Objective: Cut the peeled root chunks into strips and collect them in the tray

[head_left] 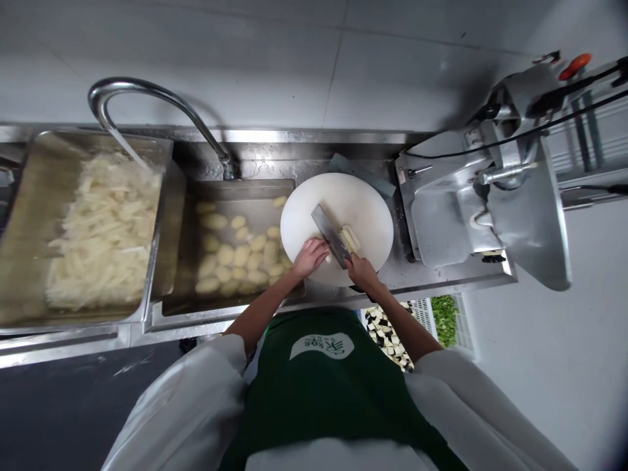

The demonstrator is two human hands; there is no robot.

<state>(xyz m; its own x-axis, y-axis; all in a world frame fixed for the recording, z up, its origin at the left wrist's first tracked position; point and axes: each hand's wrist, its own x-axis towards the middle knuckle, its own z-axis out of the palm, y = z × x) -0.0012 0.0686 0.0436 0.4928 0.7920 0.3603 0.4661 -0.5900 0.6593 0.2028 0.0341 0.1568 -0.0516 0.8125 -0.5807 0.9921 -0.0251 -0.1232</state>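
Observation:
My right hand [362, 271] is wrapped round the handle of a cleaver [330, 234], whose wide blade slants across a round white cutting board [304, 203]. Pale potato strips [349, 239] lie on the board along the blade's right side. On the other side, my left hand [311, 257] has its fingers bent and pressed down close to the blade. A small pale piece of potato [328, 259] shows at its fingertips; the rest is hidden under the hand.
Left of the board, a sink [230, 186] holds peeled potatoes [240, 255] in water. Beyond it, a steel tub [159, 229] of cut strips stands under a curved faucet [161, 91]. A slicing machine [441, 222] is at right. Baskets of diced eggplant [387, 333] and chopped greens [444, 317] sit below.

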